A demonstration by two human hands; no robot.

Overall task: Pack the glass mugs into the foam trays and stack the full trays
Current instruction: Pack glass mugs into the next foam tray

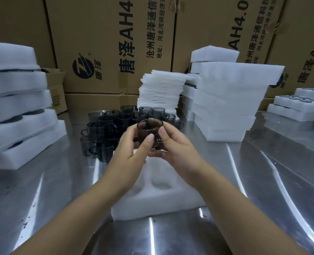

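Observation:
A dark smoky glass mug (148,128) is held upright in the air between both hands. My left hand (132,155) grips it from the left with the thumb across its front. My right hand (174,146) grips its right side. Below them a white foam tray (170,196) lies on the steel table, its round pockets showing no mugs. Several more dark glass mugs (108,129) stand clustered on the table behind my hands.
A stack of foam trays holding mugs (18,111) rises at the left. Thin foam sheets (161,89) and a tall stack of foam trays (229,100) stand at the back right. More trays (297,105) lie far right. Cardboard boxes (106,43) wall the back.

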